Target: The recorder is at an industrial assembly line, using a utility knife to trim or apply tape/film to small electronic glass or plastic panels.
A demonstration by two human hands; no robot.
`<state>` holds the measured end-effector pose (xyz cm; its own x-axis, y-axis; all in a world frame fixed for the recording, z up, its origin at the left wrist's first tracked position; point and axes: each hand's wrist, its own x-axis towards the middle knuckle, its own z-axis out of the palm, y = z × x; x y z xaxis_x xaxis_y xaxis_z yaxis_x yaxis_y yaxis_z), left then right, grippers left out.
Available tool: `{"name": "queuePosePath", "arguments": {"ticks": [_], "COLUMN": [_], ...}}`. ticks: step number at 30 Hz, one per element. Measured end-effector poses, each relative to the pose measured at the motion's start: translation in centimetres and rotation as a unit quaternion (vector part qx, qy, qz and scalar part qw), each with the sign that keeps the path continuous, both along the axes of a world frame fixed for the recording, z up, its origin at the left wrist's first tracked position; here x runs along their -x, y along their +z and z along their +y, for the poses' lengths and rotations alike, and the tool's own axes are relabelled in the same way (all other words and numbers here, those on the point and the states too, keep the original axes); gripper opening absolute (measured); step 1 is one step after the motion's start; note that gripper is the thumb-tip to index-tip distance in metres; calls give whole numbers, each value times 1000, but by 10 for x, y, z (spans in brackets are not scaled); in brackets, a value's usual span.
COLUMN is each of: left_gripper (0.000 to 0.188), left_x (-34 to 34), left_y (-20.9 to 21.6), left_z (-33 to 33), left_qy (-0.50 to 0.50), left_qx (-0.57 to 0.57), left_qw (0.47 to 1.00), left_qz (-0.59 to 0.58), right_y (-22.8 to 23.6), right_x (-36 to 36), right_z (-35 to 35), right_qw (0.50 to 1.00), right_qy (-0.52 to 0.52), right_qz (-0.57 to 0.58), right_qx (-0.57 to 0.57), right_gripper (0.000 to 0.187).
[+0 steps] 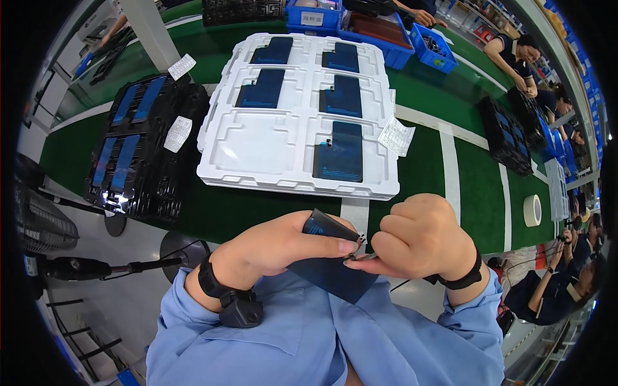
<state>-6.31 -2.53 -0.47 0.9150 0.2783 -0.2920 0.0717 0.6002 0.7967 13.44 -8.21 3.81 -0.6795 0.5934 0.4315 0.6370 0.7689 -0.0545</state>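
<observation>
- Inside the white tray point(297, 188), five pieces point(341, 151) lie; one pocket point(254, 145) unfilled.
- Left hand point(283, 244) grips sixth piece point(338, 278), seemingly unfinished.
- Right hand point(418, 238) pinches its edge.

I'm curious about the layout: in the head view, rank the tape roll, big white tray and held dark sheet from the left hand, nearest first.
1. Dark sheet: in the left hand.
2. White tray: just ahead.
3. Tape roll: well right.

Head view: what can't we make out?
All in the head view:
Dark-blue sheet: middle covered by left hand.
What the right hand pinches: too small, partly hidden by it.
White slip beside white tray: print too small.
Farthest black tray: cut off by upper edge.
</observation>
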Motion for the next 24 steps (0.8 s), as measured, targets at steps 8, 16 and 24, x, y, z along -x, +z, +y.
{"name": "queuePosePath", "arguments": {"ticks": [8, 16, 24], "left_gripper": [20, 27, 25], "left_x": [-3, 20, 53], "left_y": [-1, 0, -22], "left_z": [-3, 0, 0], "left_qy": [43, 139, 405], "left_qx": [37, -8, 48], "left_qw": [998, 990, 909], "left_qz": [-1, 24, -89], "right_y": [-7, -29, -66], "right_x": [-7, -29, -27], "right_z": [2, -13, -18], "right_qw": [998, 914, 826], "right_qy": [36, -120, -287], "right_qz": [36, 211, 99], "right_qx": [49, 325, 474], "right_gripper": [44, 38, 43]}}
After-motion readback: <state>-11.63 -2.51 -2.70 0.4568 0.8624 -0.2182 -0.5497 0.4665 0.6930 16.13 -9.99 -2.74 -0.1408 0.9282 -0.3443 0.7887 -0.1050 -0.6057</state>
